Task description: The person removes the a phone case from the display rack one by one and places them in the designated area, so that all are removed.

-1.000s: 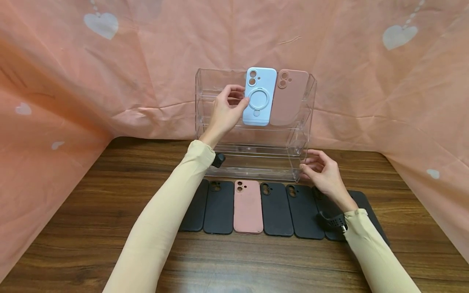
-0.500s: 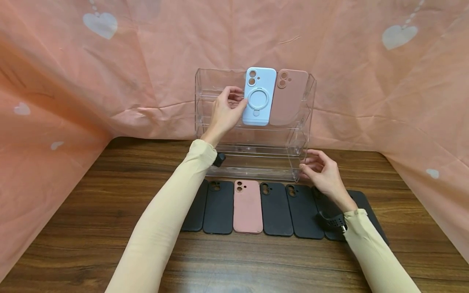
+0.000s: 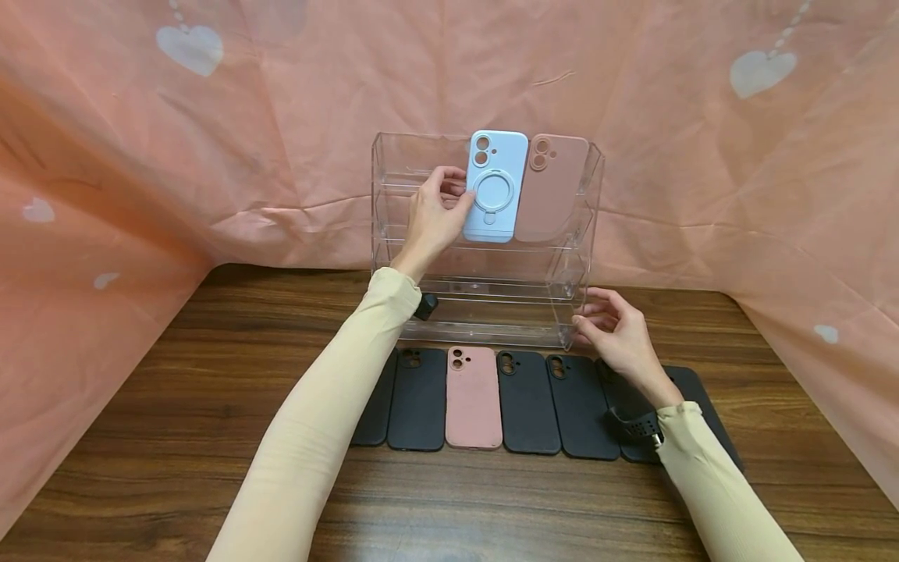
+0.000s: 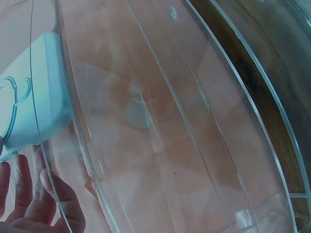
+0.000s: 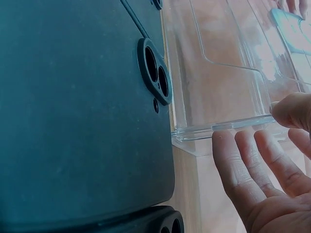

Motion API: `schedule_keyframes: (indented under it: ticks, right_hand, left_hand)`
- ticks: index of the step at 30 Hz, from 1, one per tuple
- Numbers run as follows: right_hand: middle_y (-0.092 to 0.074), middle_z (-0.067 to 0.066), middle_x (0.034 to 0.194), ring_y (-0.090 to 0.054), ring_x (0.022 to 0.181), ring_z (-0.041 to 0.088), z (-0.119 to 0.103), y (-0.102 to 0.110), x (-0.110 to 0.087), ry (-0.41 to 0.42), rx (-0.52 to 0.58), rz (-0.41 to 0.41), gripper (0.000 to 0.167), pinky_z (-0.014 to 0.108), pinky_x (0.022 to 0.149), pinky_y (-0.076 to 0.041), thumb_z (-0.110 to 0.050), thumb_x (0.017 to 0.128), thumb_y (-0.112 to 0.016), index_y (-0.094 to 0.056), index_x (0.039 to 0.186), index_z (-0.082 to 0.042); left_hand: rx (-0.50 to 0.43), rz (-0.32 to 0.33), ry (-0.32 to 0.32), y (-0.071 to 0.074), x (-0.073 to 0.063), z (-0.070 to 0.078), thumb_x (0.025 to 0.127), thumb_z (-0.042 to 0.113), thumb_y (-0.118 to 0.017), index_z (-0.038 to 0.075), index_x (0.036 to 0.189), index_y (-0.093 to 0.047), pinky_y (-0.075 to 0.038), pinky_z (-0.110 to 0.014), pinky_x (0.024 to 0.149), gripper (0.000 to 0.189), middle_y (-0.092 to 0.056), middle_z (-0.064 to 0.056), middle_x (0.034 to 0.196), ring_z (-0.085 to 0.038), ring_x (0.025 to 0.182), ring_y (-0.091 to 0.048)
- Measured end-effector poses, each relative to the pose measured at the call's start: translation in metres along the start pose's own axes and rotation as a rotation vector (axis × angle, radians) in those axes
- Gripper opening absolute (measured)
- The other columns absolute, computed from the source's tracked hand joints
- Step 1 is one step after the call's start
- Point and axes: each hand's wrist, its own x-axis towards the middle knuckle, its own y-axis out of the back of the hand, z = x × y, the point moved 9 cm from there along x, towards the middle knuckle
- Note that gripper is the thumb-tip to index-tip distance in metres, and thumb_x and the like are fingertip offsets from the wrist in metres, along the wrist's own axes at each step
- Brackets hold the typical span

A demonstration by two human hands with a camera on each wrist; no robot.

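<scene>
A light blue phone case (image 3: pixel 495 191) with a ring on its back stands on the top tier of a clear acrylic display rack (image 3: pixel 485 289). My left hand (image 3: pixel 434 215) pinches its left edge, thumb on the front and fingers behind. Beside it on that tier leans a pink phone case (image 3: pixel 552 191). Low on the rack's right side, my right hand (image 3: pixel 621 334) grips the side panel; the right wrist view has the thumb (image 5: pixel 293 110) on one face and the fingers (image 5: pixel 233 162) along the other.
In front of the rack, a row of phone cases lies on the wooden table (image 3: pixel 449 507): a pink one (image 3: pixel 474 402) and several black ones, such as this black case (image 3: pixel 530 406). My right forearm passes over the row's right end. A pink curtain (image 3: pixel 302 117) hangs behind.
</scene>
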Motion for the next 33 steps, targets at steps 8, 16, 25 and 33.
schedule_keyframes:
  ticks: [8, 16, 25, 33]
  right_hand:
    - [-0.064, -0.005, 0.099, -0.072, 0.084, 0.004, 0.0036, -0.0009, -0.0002, -0.018, -0.001, -0.008, 0.048, 0.026, 0.07, -0.064, 0.007, 0.094, -0.065, -0.048, 0.139, 0.009]
    - [-0.064, -0.003, 0.099, -0.072, 0.084, 0.003, 0.0027, 0.0, 0.0, -0.014, -0.005, 0.0, 0.047, 0.026, 0.07, -0.064, 0.007, 0.094, -0.065, -0.049, 0.138, 0.008]
    - [-0.063, -0.002, 0.099, -0.071, 0.083, 0.003, 0.0035, -0.0006, 0.0012, -0.006, -0.026, 0.004, 0.047, 0.024, 0.069, -0.063, 0.006, 0.094, -0.066, -0.05, 0.138, 0.008]
    - [-0.063, -0.002, 0.099, -0.071, 0.082, 0.002, 0.0053, 0.0002, 0.0016, 0.001, -0.035, 0.003, 0.047, 0.027, 0.07, -0.064, 0.006, 0.094, -0.065, -0.05, 0.139, 0.007]
  left_hand:
    - [0.007, -0.016, 0.018, -0.0009, 0.0007, -0.001, 0.098, 0.017, -0.067, 0.007, 0.125, -0.067, -0.057, -0.026, 0.089, 0.03, -0.073, -0.011, 0.11, -0.023, 0.101, -0.071]
    - [-0.019, -0.041, 0.005, -0.0009, 0.0021, -0.0011, 0.098, 0.017, -0.067, 0.004, 0.122, -0.068, -0.057, -0.026, 0.089, 0.027, -0.073, -0.014, 0.11, -0.022, 0.101, -0.069]
    - [-0.066, -0.075, -0.009, 0.0003, 0.0019, -0.002, 0.099, 0.015, -0.066, 0.003, 0.12, -0.066, -0.055, -0.025, 0.09, 0.025, -0.071, -0.015, 0.11, -0.02, 0.102, -0.065]
    - [-0.105, -0.061, -0.034, 0.0049, 0.0012, -0.0003, 0.099, 0.014, -0.066, 0.003, 0.121, -0.066, -0.056, -0.024, 0.089, 0.025, -0.07, -0.015, 0.112, -0.021, 0.103, -0.067]
